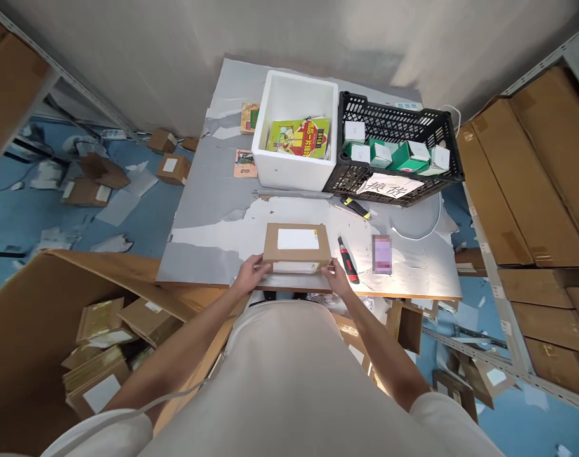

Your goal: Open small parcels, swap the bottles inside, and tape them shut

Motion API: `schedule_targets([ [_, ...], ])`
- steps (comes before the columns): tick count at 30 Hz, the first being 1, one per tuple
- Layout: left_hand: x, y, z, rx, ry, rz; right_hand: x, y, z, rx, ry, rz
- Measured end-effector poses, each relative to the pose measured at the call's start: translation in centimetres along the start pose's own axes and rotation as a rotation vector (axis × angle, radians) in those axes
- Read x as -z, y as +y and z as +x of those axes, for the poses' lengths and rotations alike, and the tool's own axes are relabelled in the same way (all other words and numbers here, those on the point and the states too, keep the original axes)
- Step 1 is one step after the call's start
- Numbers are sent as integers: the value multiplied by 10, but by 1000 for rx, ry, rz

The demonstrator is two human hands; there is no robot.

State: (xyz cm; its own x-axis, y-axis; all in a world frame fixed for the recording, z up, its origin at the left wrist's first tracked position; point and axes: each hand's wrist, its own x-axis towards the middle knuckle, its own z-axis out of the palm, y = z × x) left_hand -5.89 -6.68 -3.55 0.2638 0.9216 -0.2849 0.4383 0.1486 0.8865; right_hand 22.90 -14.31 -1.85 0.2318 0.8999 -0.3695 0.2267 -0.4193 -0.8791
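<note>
A brown cardboard box [297, 252] with white labels on its top and near side sits at the table's front edge. My left hand [251, 274] grips its left near corner, and my right hand [336, 278] has its fingers closed on the right near corner. Just right of the box lies a red and black utility knife [348, 261]. Farther back rests a yellow and black utility knife [356, 208]. A blurred purple rectangular item [381, 254] lies flat to the right of the red knife.
Behind the box stand a white foam bin [289, 174] holding colourful packets and a black plastic crate [399, 114] with green and white boxes. A large open carton [13, 343] full of parcels is at lower left. Shelves with cartons [532, 184] line the right.
</note>
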Motion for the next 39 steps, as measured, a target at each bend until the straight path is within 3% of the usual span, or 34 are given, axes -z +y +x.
schedule_targets([
  [4, 9, 28, 11, -10, 104, 222, 6, -21, 9, 76, 93, -174],
  [10, 3, 50, 42, 85, 160, 362, 6, -34, 34, 28, 132, -305],
  [14, 5, 45, 48, 137, 152, 317, 10, -27, 40, -7, 77, -213],
  [19, 8, 20, 31, 151, 140, -23, 16, -1, 31, -13, 31, -1],
  [27, 2, -19, 12, 88, -7, -201, 13, 20, 20, 16, -43, -36],
  [34, -5, -11, 10, 49, -35, -240, 6, 3, 23, 22, -123, 49],
  [39, 10, 13, 13, 25, 71, 48, 12, -23, 27, 87, -75, -256],
])
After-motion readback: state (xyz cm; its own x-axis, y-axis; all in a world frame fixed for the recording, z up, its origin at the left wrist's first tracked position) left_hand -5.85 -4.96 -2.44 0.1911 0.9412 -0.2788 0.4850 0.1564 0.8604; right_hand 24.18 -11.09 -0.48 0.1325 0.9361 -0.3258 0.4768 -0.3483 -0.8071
